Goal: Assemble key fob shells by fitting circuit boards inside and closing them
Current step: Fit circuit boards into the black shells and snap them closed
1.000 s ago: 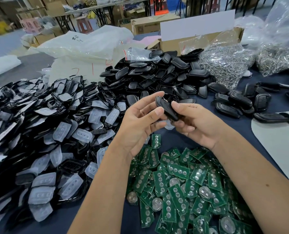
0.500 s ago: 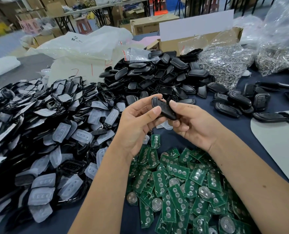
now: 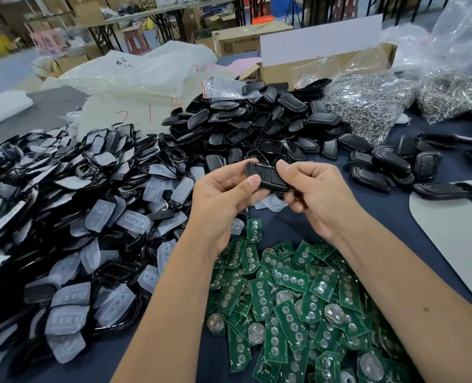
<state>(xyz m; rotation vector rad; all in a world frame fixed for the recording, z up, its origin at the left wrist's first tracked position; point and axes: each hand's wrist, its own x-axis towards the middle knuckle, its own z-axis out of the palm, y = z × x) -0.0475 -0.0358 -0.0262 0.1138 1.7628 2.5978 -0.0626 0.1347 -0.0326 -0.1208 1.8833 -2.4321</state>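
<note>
Head view: both hands hold one black key fob in the air over the middle of the table. The left hand pinches its left end with thumb on top and fingers curled beneath; the right hand grips the right end likewise. Green circuit boards lie heaped near, black shell halves far, shells with translucent pads left. Bare dark cloth shows only to the right of the wrists. Red handwriting on the far plastic bag is illegible.
</note>
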